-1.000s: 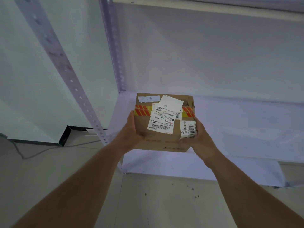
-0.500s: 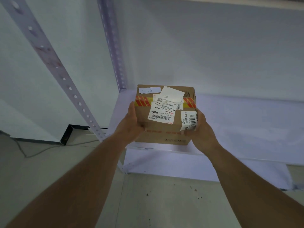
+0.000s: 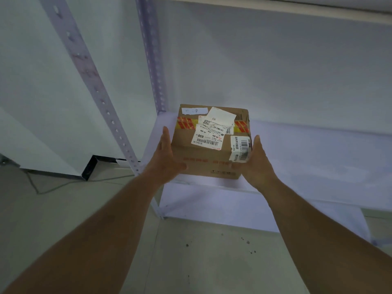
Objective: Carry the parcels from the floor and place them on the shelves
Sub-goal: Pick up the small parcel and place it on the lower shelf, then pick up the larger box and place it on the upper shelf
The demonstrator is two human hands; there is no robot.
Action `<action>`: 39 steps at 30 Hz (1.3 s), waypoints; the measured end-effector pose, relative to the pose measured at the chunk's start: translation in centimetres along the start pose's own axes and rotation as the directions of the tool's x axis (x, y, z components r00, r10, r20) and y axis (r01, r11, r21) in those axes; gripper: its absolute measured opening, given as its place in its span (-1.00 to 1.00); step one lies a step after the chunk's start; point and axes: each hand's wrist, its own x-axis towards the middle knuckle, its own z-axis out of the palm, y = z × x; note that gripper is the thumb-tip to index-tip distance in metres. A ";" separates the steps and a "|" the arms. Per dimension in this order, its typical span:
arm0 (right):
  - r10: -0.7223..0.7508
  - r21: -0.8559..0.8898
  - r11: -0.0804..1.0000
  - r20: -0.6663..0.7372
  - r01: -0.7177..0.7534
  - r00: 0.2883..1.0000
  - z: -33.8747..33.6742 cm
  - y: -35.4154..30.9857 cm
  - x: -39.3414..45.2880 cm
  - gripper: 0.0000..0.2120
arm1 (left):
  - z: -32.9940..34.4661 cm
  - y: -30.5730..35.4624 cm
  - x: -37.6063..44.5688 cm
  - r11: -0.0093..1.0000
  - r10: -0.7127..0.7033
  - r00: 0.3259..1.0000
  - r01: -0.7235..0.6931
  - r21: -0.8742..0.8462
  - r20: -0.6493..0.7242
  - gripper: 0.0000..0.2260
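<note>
On the white metal shelf (image 3: 307, 149) sits the brown, label-covered cardboard parcel (image 3: 212, 143), near its left corner; left hand (image 3: 167, 160) and right hand (image 3: 257, 164) flank it, fingers straight, pressed together. Placing step; next, probably release.

I am seeing a pale grey floor (image 3: 201, 262) running under my view, with a few dark specks (image 3: 247, 242) lying on it. A thin cable (image 3: 63, 184) is trailing across it at left (ending out of frame), beside a black-edged wall corner (image 3: 91, 166).
</note>
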 end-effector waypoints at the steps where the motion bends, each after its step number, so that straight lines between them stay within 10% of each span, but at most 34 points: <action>1: 0.011 -0.008 1.000 -0.030 -0.011 0.999 0.1 -0.2 -0.7 -0.05 | -0.2 -0.4 -0.8 1.000 0.011 0.999 -0.012 -0.010 -0.031 0.03; 11: -0.237 -0.298 0.934 -0.095 0.199 0.967 5.0 -4.5 -12.6 -0.56 | -4.2 -4.1 -15.1 0.960 -0.130 0.968 0.068 -0.272 -0.216 -0.48; 29: -0.375 -0.130 0.880 0.400 0.457 0.836 35.5 -16.6 -38.5 -0.73 | -20.9 -27.9 -43.0 0.691 -0.607 0.684 0.204 -0.693 -0.404 -0.51; 39: -0.365 -0.135 0.859 0.515 0.494 0.775 48.4 -20.5 -40.3 -0.61 | -26.5 -38.5 -44.7 0.634 -0.702 0.578 0.243 -0.734 -0.415 -0.51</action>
